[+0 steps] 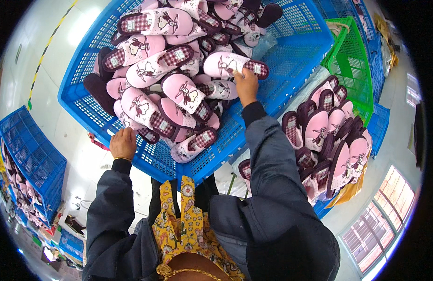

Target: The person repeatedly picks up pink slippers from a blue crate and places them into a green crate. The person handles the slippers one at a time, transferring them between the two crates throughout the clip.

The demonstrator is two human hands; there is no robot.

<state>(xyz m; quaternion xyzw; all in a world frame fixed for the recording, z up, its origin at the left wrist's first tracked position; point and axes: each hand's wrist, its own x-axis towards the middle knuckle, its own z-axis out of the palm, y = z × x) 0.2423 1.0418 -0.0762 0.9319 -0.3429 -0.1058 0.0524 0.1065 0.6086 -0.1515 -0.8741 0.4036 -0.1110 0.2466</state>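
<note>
A large blue plastic basket [301, 46] in front of me holds a heap of pink-and-white slippers [181, 91] with cartoon prints, checked linings and dark soles. My right hand [247, 87] reaches over the basket's right part, its fingers closed on the side of a pink slipper [221, 64] at the heap's right edge. That slipper lies toe to the left, its checked insole showing to the right. At the near left rim, my left hand [123, 143] has its fingers bent over the basket's edge, close to a slipper's heel. Its fingertips are partly hidden.
Many more slippers [315, 129] stand packed at the right, next to a green basket [354, 61]. Another blue basket [36, 159] with slippers stands at the left. Yellow-and-black tape [43, 54] marks the pale floor. A barred window [380, 220] is at the lower right.
</note>
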